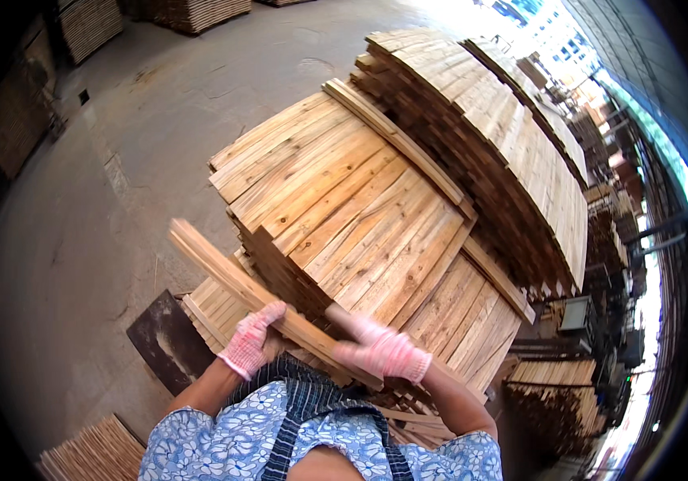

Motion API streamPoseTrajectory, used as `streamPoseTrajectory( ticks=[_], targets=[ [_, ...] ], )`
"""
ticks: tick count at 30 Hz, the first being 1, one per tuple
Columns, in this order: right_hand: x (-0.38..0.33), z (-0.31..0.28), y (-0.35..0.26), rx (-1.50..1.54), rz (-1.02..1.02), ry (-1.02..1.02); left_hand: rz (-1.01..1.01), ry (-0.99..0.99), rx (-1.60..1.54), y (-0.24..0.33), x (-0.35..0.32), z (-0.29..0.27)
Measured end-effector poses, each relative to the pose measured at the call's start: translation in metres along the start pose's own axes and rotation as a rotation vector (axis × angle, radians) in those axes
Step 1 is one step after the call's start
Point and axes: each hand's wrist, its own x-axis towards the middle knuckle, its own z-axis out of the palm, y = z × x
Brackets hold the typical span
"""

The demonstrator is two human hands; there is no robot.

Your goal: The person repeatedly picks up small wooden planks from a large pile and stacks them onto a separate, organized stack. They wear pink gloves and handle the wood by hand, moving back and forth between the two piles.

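Observation:
A narrow wooden plank (219, 268), perhaps two laid together, slants across in front of my body, its far end raised at the left. My left hand (254, 341), in a pink-and-white knit glove, is closed around its middle. Over its near end is my right hand (388, 350), gloved alike and blurred by motion. The right fingers stretch over the plank with the thumb spread away; whether they touch it is unclear. Just beyond both hands stands a tall stack of wooden boards (352, 204), its top boards side by side.
Loose strips (400, 140) lie along the stack's far edge. Behind it rises another large board stack (480, 96). A dark panel (169, 341) is at my left, beside a lower pile of boards (214, 309). More wood (91, 453) stands at lower left on the concrete floor (151, 112).

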Motion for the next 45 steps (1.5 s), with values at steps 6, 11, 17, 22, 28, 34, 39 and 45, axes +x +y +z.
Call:
streamPoseTrajectory(
  ticks=[6, 11, 17, 22, 28, 34, 39, 45],
  targets=[
    [0.024, -0.005, -0.015, -0.345, 0.002, 0.274, 0.159, -0.269, 0.541, 0.084, 0.020, 0.083],
    [0.079, -0.021, 0.054, -0.749, 0.294, 0.315, 0.667, 0.360, 1.261, 0.099, 0.077, 0.074],
    [0.093, -0.013, 0.071, -0.774, 0.215, 0.423, 1.352, -0.380, 1.965, 0.114, 0.083, 0.079],
    [0.102, -0.017, 0.064, -0.700, 0.210, 0.421, 1.052, -0.494, 2.733, 0.165, 0.135, 0.112],
    [0.074, -0.002, 0.062, -0.774, 0.289, 0.469, 0.830, -0.671, 2.694, 0.183, 0.165, 0.115],
    [0.080, 0.002, 0.067, -0.782, 0.287, 0.515, 0.909, -0.700, 2.617, 0.185, 0.170, 0.100],
    [0.085, -0.003, 0.055, -0.686, 0.278, 0.543, 0.826, -0.659, 2.611, 0.188, 0.168, 0.105],
    [0.109, 0.009, 0.042, -0.780, 0.264, 0.527, 0.737, -0.635, 2.664, 0.217, 0.170, 0.110]
  ],
)
